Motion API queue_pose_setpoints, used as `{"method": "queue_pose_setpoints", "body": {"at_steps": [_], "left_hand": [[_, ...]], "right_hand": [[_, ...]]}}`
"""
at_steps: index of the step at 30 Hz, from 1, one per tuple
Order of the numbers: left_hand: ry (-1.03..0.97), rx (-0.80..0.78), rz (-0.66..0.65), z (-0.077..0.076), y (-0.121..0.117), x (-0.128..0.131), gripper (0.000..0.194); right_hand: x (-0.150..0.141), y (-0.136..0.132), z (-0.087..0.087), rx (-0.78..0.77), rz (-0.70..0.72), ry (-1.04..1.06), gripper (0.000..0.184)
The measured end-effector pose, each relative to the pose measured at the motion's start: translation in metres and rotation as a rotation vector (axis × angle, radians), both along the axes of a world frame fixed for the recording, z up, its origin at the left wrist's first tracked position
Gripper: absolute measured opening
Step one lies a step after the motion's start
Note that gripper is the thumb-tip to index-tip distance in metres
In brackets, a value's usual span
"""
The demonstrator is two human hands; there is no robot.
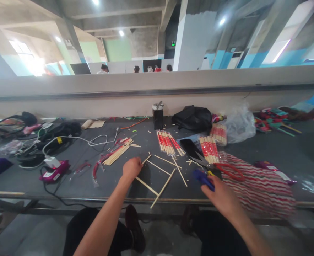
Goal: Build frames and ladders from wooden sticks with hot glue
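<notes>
My left hand [132, 168] is closed in a pinch on one end of a ladder-like frame of wooden chopsticks [164, 188]. The frame lies over the table's front part, one corner reaching past the edge. My right hand [221, 197] grips a blue hand tool [204, 180], blurred, so its kind is unclear. Scissors with red handles [230, 171] lie just beyond that hand, blades towards a black phone [191, 148]. One loose chopstick [180, 172] rests beside the frame. Loose chopsticks [118, 152] are piled beyond my left hand.
Bundles of red-wrapped chopsticks [165, 142] and further packs [209, 149] lie mid-table. A striped cloth [260, 185] spreads at right, near a plastic bag [239, 124] and black bag [193, 118]. A black container [158, 118] stands behind. A pink power strip [55, 171] and cables lie left.
</notes>
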State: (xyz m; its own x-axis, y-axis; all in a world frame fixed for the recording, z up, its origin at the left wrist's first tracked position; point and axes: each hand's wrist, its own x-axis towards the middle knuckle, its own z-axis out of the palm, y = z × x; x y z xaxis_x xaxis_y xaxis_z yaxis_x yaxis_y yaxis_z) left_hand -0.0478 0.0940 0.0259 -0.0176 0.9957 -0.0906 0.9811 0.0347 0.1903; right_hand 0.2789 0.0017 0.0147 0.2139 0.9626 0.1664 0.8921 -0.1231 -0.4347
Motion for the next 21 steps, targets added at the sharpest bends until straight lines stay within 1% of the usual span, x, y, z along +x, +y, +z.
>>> {"method": "queue_pose_setpoints", "body": {"at_steps": [2,3,5,6,7,8,10,14,16,18,21], "left_hand": [[-0.004,0.0,0.0,0.0,0.0,0.0,0.013],[-0.005,0.0,-0.001,0.0,-0.001,0.001,0.013],[-0.005,-0.001,0.001,0.0,-0.001,0.001,0.013],[-0.003,-0.002,0.004,0.0,-0.001,0.001,0.013],[-0.001,-0.001,0.006,0.0,-0.001,0.001,0.013],[0.002,-0.001,0.007,-0.001,0.0,0.001,0.014],[0.005,0.0,0.003,-0.001,0.0,0.001,0.014],[0.005,0.001,-0.008,-0.003,-0.001,0.0,0.014],[0.003,-0.001,-0.009,-0.003,-0.001,0.0,0.015],[0.002,-0.002,-0.005,-0.003,-0.002,0.0,0.015],[0.004,-0.001,-0.002,-0.002,-0.002,0.001,0.016]], "right_hand": [[0.001,-0.007,0.014,0.004,-0.03,0.373,0.026],[0.0,-0.01,0.021,-0.009,-0.017,0.586,0.029],[-0.006,-0.015,0.036,-0.045,0.066,0.99,0.032],[-0.012,-0.015,0.042,-0.066,0.108,1.146,0.033],[-0.018,-0.014,0.047,-0.085,0.145,1.259,0.034],[-0.025,-0.011,0.051,-0.1,0.174,1.329,0.035],[-0.039,-0.002,0.054,-0.138,0.229,1.375,0.035],[-0.066,0.024,0.052,-0.267,0.312,1.29,0.032],[-0.078,0.036,0.049,-0.315,0.344,1.26,0.029],[-0.089,0.048,0.043,-0.331,0.353,1.251,0.029],[-0.105,0.061,0.034,-0.325,0.365,1.224,0.037]]}}
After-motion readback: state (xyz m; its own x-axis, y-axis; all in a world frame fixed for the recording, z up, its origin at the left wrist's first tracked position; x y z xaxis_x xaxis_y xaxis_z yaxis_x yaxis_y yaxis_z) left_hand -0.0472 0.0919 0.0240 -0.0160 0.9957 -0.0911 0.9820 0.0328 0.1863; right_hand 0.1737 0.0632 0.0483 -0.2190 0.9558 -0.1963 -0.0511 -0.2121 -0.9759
